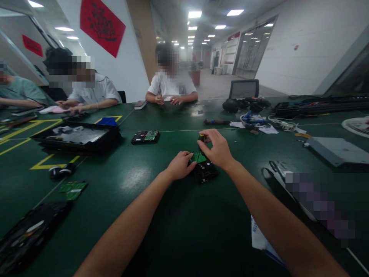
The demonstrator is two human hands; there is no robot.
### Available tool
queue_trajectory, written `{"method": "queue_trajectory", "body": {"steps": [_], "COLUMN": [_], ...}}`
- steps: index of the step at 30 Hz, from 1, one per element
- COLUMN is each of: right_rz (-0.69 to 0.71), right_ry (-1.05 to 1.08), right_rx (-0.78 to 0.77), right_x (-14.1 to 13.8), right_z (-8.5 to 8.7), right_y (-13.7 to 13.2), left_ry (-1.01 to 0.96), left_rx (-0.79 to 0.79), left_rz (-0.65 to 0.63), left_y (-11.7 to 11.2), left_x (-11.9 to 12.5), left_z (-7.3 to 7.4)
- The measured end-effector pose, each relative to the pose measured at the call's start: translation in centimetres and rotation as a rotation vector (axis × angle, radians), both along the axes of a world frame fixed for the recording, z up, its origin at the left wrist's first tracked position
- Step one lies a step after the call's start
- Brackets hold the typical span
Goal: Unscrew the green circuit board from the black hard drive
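A black hard disk drive (205,173) with a green circuit board at its far end lies on the green table in front of me. My left hand (181,165) grips its left edge, the thumb resting near the board. In my right hand (216,148) a small screwdriver (201,137) with a yellow-green cap stands roughly upright above the board, pinched between thumb and fingers. My fingers partly cover its handle, and I cannot tell whether its tip touches a screw.
Another hard drive (145,137) sits beyond my left hand, near a black tray (77,134). A loose circuit board (73,189) lies at left. A dark pen-shaped tool (216,121) and a grey metal box (338,152) are to the right. Co-workers sit across the table.
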State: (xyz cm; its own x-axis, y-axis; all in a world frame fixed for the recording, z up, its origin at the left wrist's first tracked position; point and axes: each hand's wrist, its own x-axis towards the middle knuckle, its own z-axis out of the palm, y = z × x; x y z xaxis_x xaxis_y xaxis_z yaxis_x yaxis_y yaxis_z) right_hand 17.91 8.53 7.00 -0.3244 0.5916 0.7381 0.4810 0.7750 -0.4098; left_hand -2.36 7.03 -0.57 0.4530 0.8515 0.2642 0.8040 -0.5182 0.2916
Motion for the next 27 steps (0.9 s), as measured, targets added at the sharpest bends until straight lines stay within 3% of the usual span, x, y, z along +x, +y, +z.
{"method": "queue_trajectory", "body": {"steps": [27], "right_rz": [0.030], "right_ry": [0.023], "right_rx": [-0.010], "right_x": [-0.10], "right_z": [-0.01], "right_y": [-0.07], "left_ry": [0.020], "left_rx": [0.007], "left_rz": [-0.015], "left_y": [0.11], "left_x": [0.00], "left_z": [-0.02]}}
